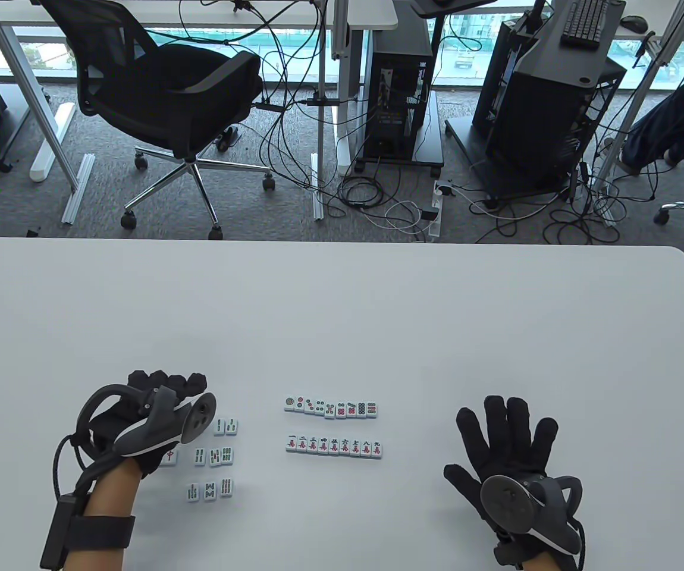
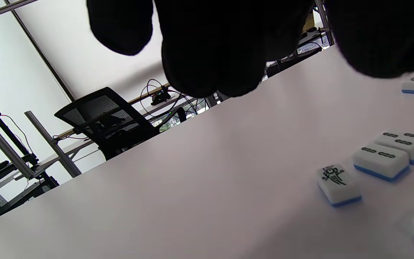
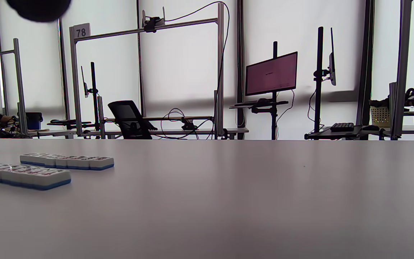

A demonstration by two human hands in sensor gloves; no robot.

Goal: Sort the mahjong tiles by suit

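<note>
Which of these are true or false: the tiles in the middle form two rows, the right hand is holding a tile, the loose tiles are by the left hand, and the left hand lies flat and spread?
1. Two neat rows of tiles lie mid-table, the dots row above the characters row. True.
2. The right hand holds a tile. False: it rests flat on the table, fingers spread, holding nothing.
3. The loose bamboo tiles lie beside the left hand. True.
4. The left hand lies flat and spread. False: its fingers are curled.
</note>
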